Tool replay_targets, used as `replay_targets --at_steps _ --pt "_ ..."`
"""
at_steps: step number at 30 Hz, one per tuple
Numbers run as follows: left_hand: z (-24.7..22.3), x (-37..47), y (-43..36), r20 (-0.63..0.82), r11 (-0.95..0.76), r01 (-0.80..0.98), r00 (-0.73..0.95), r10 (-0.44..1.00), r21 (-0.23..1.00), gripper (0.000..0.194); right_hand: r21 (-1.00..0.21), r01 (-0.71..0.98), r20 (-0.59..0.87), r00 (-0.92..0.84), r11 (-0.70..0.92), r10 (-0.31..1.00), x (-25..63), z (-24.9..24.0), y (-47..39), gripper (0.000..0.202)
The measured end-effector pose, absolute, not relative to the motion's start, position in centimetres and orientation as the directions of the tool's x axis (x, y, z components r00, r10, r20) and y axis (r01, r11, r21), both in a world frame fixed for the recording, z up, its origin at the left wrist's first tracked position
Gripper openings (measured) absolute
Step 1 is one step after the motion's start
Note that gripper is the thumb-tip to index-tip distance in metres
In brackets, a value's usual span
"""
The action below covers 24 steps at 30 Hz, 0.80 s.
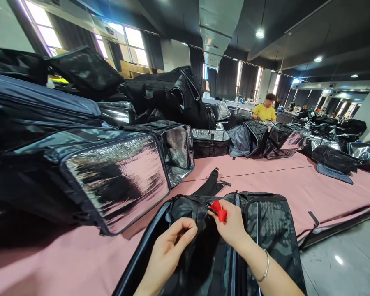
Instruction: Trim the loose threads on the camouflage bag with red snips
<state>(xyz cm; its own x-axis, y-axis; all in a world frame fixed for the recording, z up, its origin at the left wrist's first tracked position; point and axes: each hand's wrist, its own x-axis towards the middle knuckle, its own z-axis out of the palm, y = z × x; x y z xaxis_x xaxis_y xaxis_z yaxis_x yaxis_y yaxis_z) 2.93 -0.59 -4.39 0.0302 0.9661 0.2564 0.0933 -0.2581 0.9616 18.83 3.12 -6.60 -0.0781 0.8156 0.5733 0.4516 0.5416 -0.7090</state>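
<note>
The near bag (pixel 216 253) is judged unfinished, a red item (pixel 221 213) being gripped by the right hand (pixel 232 226) and the left hand's (pixel 169 246) fingers being pinched, contents unclear.

The small object (pixel 219 211) is bright red. The nearest bag (pixel 216 253) is black, with a grey-and-black camouflage pattern on its side panel (pixel 271 230) and slate-blue trim (pixel 233 267). The surface (pixel 296 185) is plain pink, the loose strap (pixel 210 183) on it black. The large bag (pixel 77 136) at left pairs muted blue-grey camouflage with a mirror-like silver panel (pixel 120 176). The bracelet (pixel 268 263) is silver, the co-worker's shirt (pixel 264 113) yellow, the curtains (pixel 231 76) dark grey.
</note>
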Motion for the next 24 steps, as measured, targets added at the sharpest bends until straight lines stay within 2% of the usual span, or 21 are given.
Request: replay_targets --at_steps 4,7,10,12,15,18,24 --pt "-5.1 1.9 -2.4 0.268 -0.270 -0.031 -0.059 0.962 0.962 0.028 -0.708 0.457 0.564 -0.093 0.538 0.821 19.0 -6.3 2.7 0.015" --pt "-5.1 0.9 -3.3 0.280 -0.296 -0.101 -0.149 0.948 0.950 0.033 -0.736 0.515 0.524 0.022 0.440 0.851 19.4 -6.1 3.6 0.009" --pt "-5.0 0.8 -3.7 0.180 -0.173 0.059 -0.153 0.972 0.983 0.030 -0.798 0.463 0.487 0.118 0.386 0.866 19.6 -6.1 3.7 0.014" --pt "-5.0 1.0 -3.6 0.114 -0.091 0.155 -0.145 0.983 0.984 0.034 -0.824 0.403 0.477 0.114 0.398 0.872 19.6 -6.4 3.0 0.020" --pt "-5.3 1.3 -3.4 0.091 -0.054 0.235 -0.149 0.985 0.971 0.040 -0.824 0.344 0.498 0.061 0.450 0.865 19.5 -7.5 0.8 0.021" --pt "-5.5 1.3 -3.4 0.098 -0.057 0.292 -0.126 0.987 0.955 0.038 -0.777 0.321 0.563 -0.030 0.541 0.826 19.7 -8.6 -1.4 0.017" --pt "-5.5 1.7 -3.8 0.146 -0.093 0.313 -0.151 0.978 0.945 0.037 -0.633 0.321 0.713 -0.113 0.704 0.692 20.1 -9.2 -3.4 0.029"
